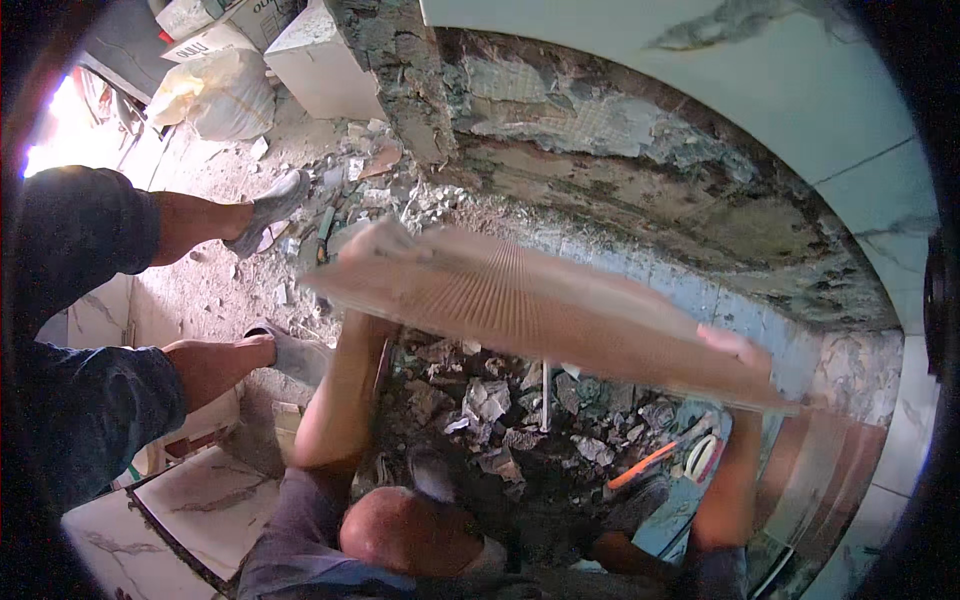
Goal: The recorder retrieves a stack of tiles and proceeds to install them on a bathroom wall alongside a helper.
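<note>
A large brown tile (560, 310) with a ribbed surface is held up across the middle in both my hands, slightly blurred by motion. My left hand (382, 243) grips its far edge near the left end. Around the far edge by the right end, the fingers of my right hand (735, 345) are closed. The tile slopes down toward the right. Beneath it lies a heap of broken rubble (490, 400), partly hidden by the tile. An orange-handled tool (645, 465) rests near my right forearm, beside a pale ring-shaped item (702, 457).
Another person's legs (210, 215) stand at the left. The wall's lower part (640, 150) is stripped rough below marbled white tiles (840, 100). A white box (325, 65) and a filled bag (225, 95) stand far left. Brown striped panels (820, 480) lean at the right.
</note>
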Action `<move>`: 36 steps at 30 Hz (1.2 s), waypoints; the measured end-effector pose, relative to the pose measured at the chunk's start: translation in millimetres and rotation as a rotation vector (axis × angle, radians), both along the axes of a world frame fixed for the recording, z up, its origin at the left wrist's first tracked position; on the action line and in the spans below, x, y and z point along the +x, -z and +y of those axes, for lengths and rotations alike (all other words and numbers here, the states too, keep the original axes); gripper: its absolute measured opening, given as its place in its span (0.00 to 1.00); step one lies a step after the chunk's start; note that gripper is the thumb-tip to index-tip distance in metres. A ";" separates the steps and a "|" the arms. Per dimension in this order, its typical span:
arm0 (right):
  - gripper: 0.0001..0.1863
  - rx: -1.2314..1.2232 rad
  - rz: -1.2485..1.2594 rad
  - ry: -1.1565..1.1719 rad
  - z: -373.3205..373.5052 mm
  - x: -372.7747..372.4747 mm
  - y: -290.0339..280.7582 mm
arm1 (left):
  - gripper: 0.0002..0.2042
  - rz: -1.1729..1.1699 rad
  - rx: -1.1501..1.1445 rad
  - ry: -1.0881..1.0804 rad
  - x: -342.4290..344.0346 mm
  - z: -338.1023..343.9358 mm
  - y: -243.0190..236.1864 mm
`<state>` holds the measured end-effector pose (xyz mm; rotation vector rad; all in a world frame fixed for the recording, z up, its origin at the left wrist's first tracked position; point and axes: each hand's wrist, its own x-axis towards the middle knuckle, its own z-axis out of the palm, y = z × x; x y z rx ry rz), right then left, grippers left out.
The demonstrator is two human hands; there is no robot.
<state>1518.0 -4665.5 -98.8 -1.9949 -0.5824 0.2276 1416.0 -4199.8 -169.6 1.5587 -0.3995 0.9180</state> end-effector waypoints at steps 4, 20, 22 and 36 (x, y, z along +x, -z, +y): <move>0.14 -0.011 -0.328 -0.078 11.1 33.5 3.8 | 0.17 0.071 0.026 -0.063 30.4 -1.1 1.4; 0.10 -0.023 -0.102 -0.265 -31.4 -19.0 -14.9 | 0.14 0.364 -0.198 -0.031 -70.8 -50.5 -19.4; 0.10 0.014 -0.156 -0.275 -37.3 -15.8 -24.4 | 0.15 0.355 -0.419 0.049 -71.8 -54.9 -30.1; 0.13 0.071 -0.051 -0.059 -21.9 63.1 7.7 | 0.28 0.330 -0.307 0.148 56.4 -42.8 -7.0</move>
